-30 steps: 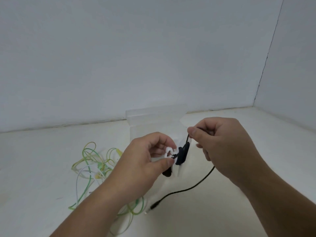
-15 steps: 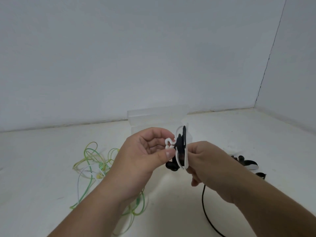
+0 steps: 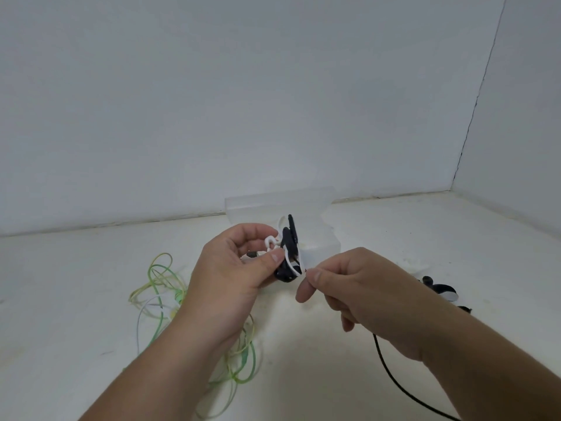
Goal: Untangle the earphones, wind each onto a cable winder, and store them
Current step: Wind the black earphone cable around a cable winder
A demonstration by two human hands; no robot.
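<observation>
My left hand (image 3: 236, 268) pinches a white cable winder (image 3: 270, 242) with black earphone cable wound around it (image 3: 288, 244), held above the table. My right hand (image 3: 358, 287) sits just right of the winder, fingers closed on the black cable near it. The loose end of the black cable (image 3: 391, 375) trails from under my right hand down toward the bottom edge. A tangle of green and yellow earphones (image 3: 161, 281) lies on the table to the left, partly hidden by my left forearm.
A clear plastic storage box (image 3: 315, 208) stands behind the hands near the wall. A second black and white winder with earphones (image 3: 440, 291) lies on the table to the right. White walls meet in a corner at the far right.
My right hand dropped from above the winder to below and right of it, bringing the black cable round. The loose tail moved from left of the right hand to under it.
</observation>
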